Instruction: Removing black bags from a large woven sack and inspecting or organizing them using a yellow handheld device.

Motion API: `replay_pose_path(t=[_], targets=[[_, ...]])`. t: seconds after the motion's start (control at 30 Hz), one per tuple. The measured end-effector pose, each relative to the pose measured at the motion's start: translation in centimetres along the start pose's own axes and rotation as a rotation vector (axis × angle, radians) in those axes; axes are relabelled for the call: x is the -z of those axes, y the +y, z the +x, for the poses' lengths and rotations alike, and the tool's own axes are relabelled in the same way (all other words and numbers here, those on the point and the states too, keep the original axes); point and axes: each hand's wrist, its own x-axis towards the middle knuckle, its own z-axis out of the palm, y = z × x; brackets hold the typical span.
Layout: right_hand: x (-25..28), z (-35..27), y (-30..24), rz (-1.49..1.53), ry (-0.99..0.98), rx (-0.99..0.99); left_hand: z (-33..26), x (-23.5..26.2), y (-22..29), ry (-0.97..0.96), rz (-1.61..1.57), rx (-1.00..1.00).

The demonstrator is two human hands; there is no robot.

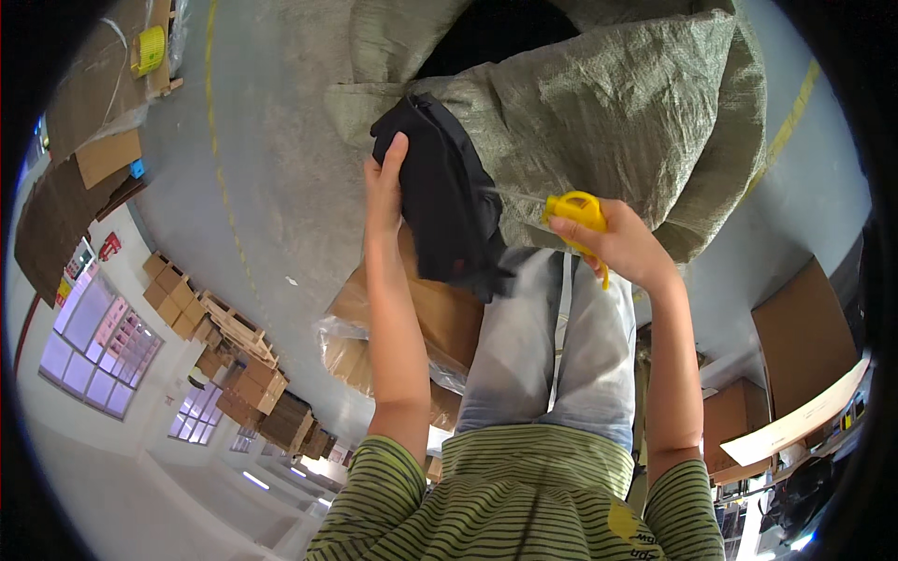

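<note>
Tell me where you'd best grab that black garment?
Probably at its upper edge, from the left, where the left hand already pinches it. The black garment hangs limp below that edge, and the right hand with the yellow tool takes up the other side.

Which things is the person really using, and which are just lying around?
Being used:
left hand holding black garment
right hand holding yellow air blow gun

Lying about:
big woven sack
cardboard boxes
yellow tape roll
</note>
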Motion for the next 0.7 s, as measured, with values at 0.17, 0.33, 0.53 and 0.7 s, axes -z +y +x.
replay_pose_path(t=[0.17,0.33,0.53,0.7], targets=[[-0.3,-0.8,-0.6,0.117,-0.065,0.035,2.8,2.8,-2.6,-0.089,-0.512,0.13],[0.1,-1.3,1.6,0.221,0.08,0.016,2.0,-0.8,-5.3,0.276,-0.705,0.461],[0.0,-1.4,1.9,0.209,0.06,-0.061,2.0,2.5,-6.9,-0.833,-1.17,0.463],[0.9,0.0,4.1,0.193,0.3,-0.027,-4.4,-0.7,-2.2,-0.148,-0.199,0.089]])
